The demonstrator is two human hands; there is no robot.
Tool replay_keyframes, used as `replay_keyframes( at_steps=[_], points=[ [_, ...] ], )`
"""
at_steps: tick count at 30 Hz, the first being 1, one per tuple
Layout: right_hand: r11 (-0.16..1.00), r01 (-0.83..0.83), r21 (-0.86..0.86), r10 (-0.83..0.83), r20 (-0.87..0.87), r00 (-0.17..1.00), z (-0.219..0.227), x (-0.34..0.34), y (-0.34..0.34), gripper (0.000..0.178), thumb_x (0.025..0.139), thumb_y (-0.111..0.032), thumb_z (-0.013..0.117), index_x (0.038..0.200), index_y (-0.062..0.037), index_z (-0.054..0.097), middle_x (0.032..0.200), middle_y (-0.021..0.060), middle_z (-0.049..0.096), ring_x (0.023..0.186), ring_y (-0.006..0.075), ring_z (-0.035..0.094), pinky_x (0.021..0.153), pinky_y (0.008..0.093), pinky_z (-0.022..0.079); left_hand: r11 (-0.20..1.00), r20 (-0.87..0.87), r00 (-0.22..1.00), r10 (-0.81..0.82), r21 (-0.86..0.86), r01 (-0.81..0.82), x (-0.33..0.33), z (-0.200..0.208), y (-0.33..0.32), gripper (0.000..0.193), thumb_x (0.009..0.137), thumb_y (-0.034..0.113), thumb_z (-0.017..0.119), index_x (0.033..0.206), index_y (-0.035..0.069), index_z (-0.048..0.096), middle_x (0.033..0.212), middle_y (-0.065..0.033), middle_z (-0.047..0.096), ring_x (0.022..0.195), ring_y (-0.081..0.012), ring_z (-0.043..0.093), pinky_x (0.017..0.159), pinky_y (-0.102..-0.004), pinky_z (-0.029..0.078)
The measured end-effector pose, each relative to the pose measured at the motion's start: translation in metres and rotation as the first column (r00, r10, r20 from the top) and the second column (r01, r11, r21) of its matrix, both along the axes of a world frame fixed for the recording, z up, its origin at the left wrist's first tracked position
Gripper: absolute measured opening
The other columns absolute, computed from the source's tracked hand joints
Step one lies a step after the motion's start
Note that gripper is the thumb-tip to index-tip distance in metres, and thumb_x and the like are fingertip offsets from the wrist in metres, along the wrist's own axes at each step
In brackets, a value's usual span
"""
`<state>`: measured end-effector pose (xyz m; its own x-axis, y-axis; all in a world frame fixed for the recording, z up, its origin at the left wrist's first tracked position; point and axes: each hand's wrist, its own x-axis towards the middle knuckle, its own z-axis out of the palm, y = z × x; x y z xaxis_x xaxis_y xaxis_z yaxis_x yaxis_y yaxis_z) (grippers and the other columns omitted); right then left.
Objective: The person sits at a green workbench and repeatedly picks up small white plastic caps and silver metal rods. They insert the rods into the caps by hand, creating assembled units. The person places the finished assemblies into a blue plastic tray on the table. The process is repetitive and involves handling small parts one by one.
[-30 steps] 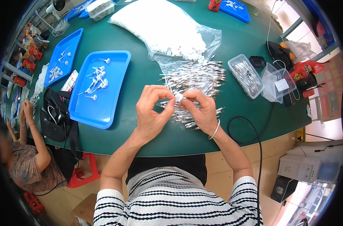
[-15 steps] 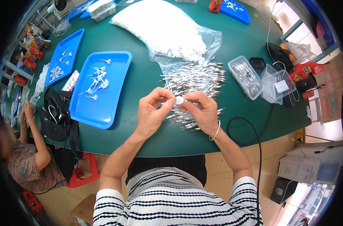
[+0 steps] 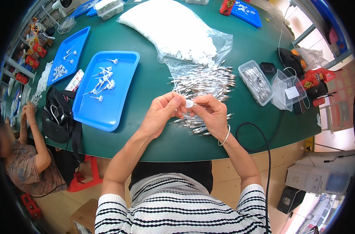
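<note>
Over the pile of slim silver metal rods (image 3: 208,82), both my hands meet at a small round white plastic cap (image 3: 189,103). My left hand (image 3: 164,113) is closed, its thumb and index finger pinched at the cap's left edge. Between the cap and my right hand (image 3: 211,113) shows a short bit of metal stem (image 3: 196,104). The right thumb and index finger are closed on that stem, which hides most of it. Left of my hands, a blue tray (image 3: 121,93) holds several white-capped metal stems (image 3: 105,80).
Beyond the rods lies a large clear bag of white caps (image 3: 173,31). Clear plastic boxes (image 3: 255,82) stand to the right, one full of rods, near a black cable (image 3: 263,136). A second blue tray (image 3: 74,46), a black bag (image 3: 54,117) and a seated person (image 3: 33,163) are at left.
The white cap has turned and shifted slightly right between my fingers. My left hand has curled further, its thumb now higher beside the cap. The view has shifted a little.
</note>
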<state>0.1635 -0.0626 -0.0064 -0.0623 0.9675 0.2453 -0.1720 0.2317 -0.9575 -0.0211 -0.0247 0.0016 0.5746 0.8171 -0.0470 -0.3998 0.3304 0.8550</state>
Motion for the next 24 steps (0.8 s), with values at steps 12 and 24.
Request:
replay_keyframes(
  at_steps=[12, 24],
  points=[
    [0.998, -0.053, -0.014, 0.052, -0.062, 0.997, 0.0019, -0.0018, -0.0004, 0.012, 0.087, 0.000, 0.064, 0.099, 0.0018, 0.062, 0.090, 0.0101, 0.068, 0.079, 0.0127, 0.065, 0.070, 0.0240, 0.054, 0.999, 0.043, 0.998, 0.053, 0.006, -0.053, 0.0045, -0.0020, -0.0033, 0.017, 0.095, 0.019, 0.059, 0.095, 0.002, 0.060, 0.082, -0.0032, 0.063, 0.072, -0.0092, 0.059, 0.066, -0.0217, 0.049],
    [0.998, 0.057, 0.005, -0.057, 0.054, 0.997, 0.0032, -0.0003, -0.0010, 0.010, 0.085, 0.000, 0.067, 0.095, 0.0007, 0.065, 0.087, 0.0073, 0.068, 0.079, 0.0114, 0.066, 0.071, 0.0232, 0.054, 0.825, -0.199, 0.902, 0.384, 0.512, -0.239, 0.0074, 0.0047, -0.0080, 0.014, 0.089, 0.016, 0.067, 0.087, 0.003, 0.061, 0.078, 0.0036, 0.057, 0.068, -0.0026, 0.046, 0.060, -0.0184, 0.038]
  ],
)
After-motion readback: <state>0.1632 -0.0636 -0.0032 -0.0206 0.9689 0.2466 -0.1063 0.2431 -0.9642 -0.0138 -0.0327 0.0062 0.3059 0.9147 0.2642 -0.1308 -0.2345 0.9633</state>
